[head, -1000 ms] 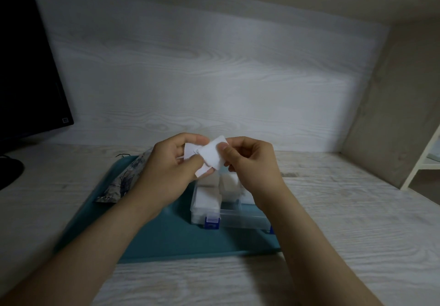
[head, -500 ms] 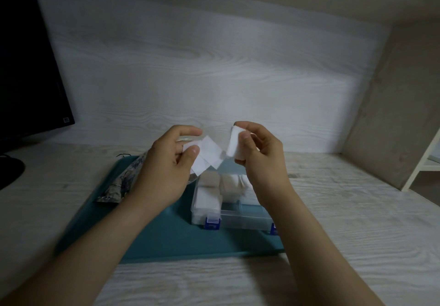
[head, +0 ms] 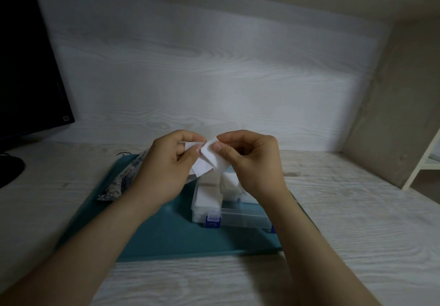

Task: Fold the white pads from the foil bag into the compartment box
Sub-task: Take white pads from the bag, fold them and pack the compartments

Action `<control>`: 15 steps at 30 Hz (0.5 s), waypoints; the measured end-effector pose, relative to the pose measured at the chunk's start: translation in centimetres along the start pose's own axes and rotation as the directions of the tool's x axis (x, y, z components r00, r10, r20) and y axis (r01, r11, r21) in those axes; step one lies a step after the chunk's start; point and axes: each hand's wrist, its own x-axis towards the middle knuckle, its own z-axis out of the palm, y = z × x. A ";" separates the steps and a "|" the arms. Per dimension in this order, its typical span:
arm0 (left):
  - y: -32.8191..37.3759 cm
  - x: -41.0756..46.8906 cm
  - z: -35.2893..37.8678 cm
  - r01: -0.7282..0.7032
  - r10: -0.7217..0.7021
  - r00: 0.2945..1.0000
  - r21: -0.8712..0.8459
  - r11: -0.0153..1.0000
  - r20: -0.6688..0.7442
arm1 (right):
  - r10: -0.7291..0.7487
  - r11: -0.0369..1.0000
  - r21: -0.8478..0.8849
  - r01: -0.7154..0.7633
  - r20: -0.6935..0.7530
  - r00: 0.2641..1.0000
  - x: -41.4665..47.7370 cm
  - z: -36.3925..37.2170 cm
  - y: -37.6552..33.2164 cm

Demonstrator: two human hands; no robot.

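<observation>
One left hand (head: 164, 170), one right hand (head: 257, 162), white pads (head: 210, 164), one box (head: 240, 215)

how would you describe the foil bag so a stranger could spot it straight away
Find the teal tray on the pale wooden desk. Along its left edge, partly behind the left hand, lies the foil bag. It alone is patterned; the compartment box is clear plastic.

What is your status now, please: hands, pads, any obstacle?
Left hand and right hand both pinch white pads, above compartment box. Box open, several compartments hold pads. Foil bag lies left of box, not in the way.
</observation>
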 end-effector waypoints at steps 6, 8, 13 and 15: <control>0.4 -0.1 0.0 0.020 -0.018 0.999 -0.044 0.999 0.046 | 0.030 1.000 -0.002 -0.030 -0.019 0.999 0.1 0.2 0.5; 0.4 -0.1 0.0 0.026 -0.024 0.999 -0.052 0.998 0.045 | 0.044 0.999 -0.005 -0.044 -0.029 0.999 0.2 0.2 0.6; 0.7 -0.2 0.0 0.084 -0.072 0.992 -0.128 0.988 0.101 | 0.062 0.998 -0.014 -0.062 -0.058 0.996 0.2 0.2 1.1; 0.7 -0.3 0.0 0.060 -0.051 0.994 -0.086 0.994 0.100 | 0.061 0.996 -0.066 -0.064 -0.057 0.997 0.2 0.2 1.1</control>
